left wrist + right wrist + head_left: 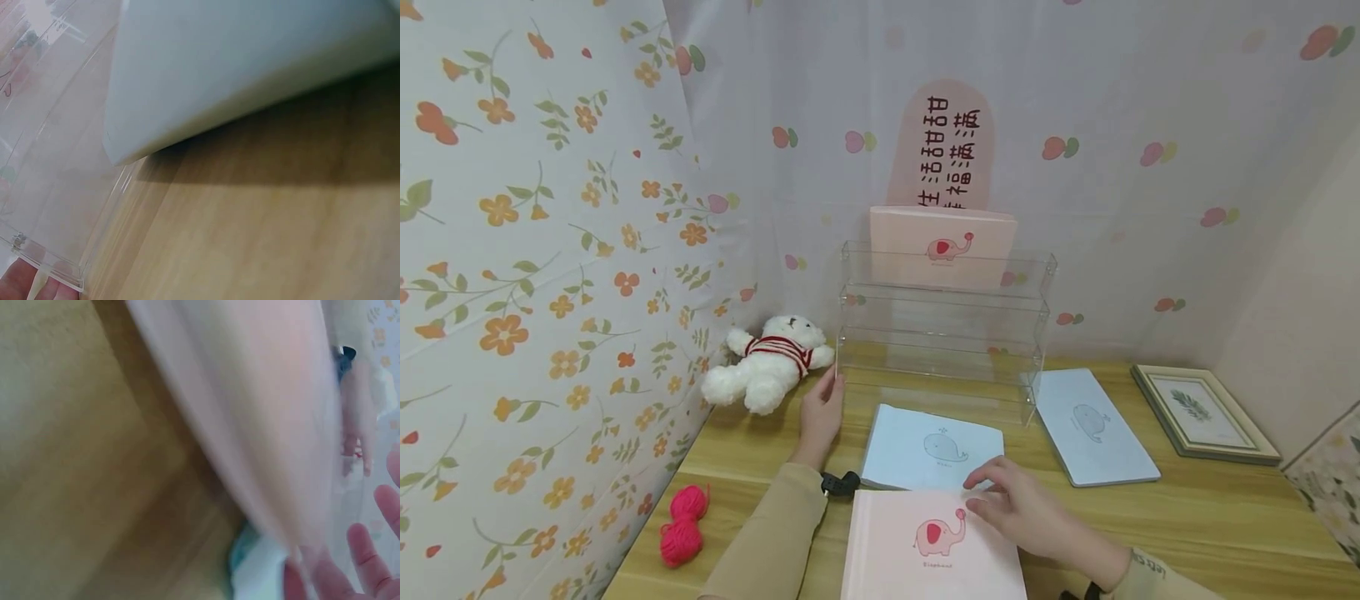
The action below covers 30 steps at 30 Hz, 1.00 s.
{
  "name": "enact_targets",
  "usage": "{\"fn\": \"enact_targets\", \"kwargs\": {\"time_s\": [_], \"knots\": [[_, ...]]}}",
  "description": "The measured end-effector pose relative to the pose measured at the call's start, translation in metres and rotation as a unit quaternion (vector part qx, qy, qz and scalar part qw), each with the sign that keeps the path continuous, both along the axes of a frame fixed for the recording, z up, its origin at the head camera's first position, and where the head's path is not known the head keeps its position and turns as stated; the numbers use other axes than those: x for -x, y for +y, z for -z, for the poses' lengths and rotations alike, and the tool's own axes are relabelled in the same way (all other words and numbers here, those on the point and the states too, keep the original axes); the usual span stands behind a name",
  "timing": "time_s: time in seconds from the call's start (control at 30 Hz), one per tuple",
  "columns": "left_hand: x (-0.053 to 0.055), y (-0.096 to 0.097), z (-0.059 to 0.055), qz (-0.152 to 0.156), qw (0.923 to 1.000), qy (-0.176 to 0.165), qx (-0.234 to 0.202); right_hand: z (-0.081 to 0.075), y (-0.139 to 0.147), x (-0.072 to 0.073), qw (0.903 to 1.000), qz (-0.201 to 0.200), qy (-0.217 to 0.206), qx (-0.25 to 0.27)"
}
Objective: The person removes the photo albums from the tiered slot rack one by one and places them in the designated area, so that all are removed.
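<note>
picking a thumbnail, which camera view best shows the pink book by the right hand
The head view: it shows the pink book, elephant drawing clear, though the frame cuts its bottom. Right wrist shows only a blurred part; left wrist, none I can make out.

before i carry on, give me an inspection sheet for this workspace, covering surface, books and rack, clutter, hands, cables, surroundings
Surface: wooden table, grain showing.
Books and rack: upper pink book stands in the top tier of the clear rack; near pink book is by the right hand; middle blue book lies in front of the rack, another blue book to its right.
Clutter: teddy bear, pink yarn, framed picture.
Hands: left hand touches the rack's left side; right hand at the near pink book's far right corner, grip unclear.
Cables: nothing seen.
Surroundings: flowered covering on the left, patterned backdrop behind.
</note>
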State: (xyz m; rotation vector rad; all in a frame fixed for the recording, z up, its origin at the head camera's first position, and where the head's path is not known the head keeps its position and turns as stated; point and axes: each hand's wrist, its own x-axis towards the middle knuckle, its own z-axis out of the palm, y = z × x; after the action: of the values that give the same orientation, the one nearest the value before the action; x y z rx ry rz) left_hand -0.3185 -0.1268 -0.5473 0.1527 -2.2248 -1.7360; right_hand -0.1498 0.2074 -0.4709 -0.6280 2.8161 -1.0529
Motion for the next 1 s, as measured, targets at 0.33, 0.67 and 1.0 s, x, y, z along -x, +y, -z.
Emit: {"fn": "enact_targets", "kwargs": {"time_s": [0.33, 0.67, 1.0], "knots": [[0.001, 0.000, -0.001, -0.005, 1.0000, 0.004, 0.001, -0.055, -0.003, 0.031, 0.9978, -0.015, 0.064, -0.006], [0.003, -0.001, 0.003, -0.008, 0.9999, 0.005, 0.004, -0.125, -0.001, 0.098, 0.9887, 0.047, 0.131, 0.054], [0.000, 0.001, 0.000, -0.003, 1.0000, -0.001, -0.007, -0.172, 0.000, 0.169, 0.9444, 0.138, 0.297, 0.026]]}}
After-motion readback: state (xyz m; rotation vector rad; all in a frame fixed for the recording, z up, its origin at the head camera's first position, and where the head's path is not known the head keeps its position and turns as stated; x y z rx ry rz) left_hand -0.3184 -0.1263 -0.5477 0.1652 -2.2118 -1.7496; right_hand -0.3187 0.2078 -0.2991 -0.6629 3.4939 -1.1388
